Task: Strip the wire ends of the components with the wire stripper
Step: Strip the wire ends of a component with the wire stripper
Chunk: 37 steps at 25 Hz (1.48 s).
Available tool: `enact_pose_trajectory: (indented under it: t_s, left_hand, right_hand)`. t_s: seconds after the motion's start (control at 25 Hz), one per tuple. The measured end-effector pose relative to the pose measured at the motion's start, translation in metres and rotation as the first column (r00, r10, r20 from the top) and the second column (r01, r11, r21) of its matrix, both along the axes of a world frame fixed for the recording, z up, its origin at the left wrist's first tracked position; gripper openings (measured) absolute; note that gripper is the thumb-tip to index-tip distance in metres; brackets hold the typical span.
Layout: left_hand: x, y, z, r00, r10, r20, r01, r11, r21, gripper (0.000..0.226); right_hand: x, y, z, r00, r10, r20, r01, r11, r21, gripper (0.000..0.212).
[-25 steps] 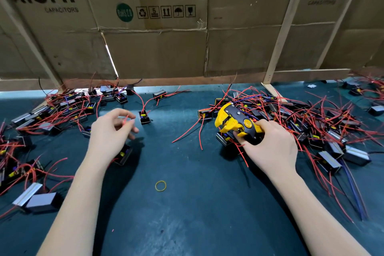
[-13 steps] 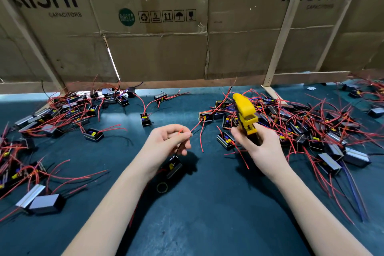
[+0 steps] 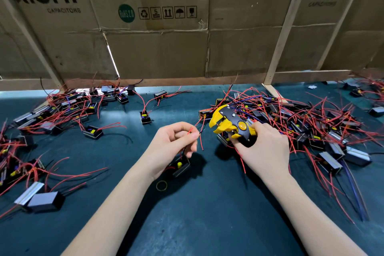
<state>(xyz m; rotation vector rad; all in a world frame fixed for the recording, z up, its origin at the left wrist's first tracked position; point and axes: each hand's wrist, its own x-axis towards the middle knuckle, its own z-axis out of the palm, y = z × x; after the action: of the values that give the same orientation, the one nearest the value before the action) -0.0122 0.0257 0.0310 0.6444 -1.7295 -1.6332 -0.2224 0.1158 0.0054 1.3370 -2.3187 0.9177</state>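
My left hand point(image 3: 173, 144) pinches the red and black wires of a small black component point(image 3: 181, 167), which hangs just under the hand above the dark mat. The wire ends stick out to the right of my fingertips. My right hand point(image 3: 264, 147) grips the handles of the yellow and black wire stripper point(image 3: 230, 124). Its yellow jaws point left at the wire ends, a short gap away.
A pile of components with red wires point(image 3: 311, 127) covers the mat on the right behind my right hand. Another pile point(image 3: 62, 108) lies at the back left, with more at the left edge point(image 3: 18, 168). A yellow rubber band point(image 3: 161, 185) lies under my left wrist. Cardboard walls point(image 3: 158, 48) close the back.
My left hand carried the component from the left to the middle. My right hand lifted the stripper off the pile, then turned its jaws left toward the wire ends.
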Motion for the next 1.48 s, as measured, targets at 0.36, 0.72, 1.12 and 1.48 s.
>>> enact_pose_trajectory:
  t_s: [0.36,0.72,1.12,1.48]
  left_hand:
    - [-0.011,0.007,-0.007,0.994,0.081,0.075,-0.074,0.994,-0.086,0.009]
    - [-0.009,0.006,-0.007,0.995,0.043,0.089,-0.035,0.995,-0.090,0.007]
    - [0.004,-0.001,-0.004,0.979,-0.160,0.128,0.163,0.987,-0.014,0.035]
    - [-0.005,0.005,-0.005,0.974,-0.153,0.168,0.158,0.987,-0.013,0.029]
  right_hand:
    - [0.005,-0.001,0.001,0.978,0.013,-0.210,-0.016,1.000,-0.013,0.043]
    - [0.003,0.002,0.009,0.980,0.065,-0.188,-0.053,0.996,0.066,0.045]
    - [-0.010,-0.001,-0.001,0.992,-0.065,-0.106,0.072,0.995,0.068,0.048]
    - [0.000,-0.004,-0.001,0.988,0.028,-0.152,-0.014,0.995,0.096,0.046]
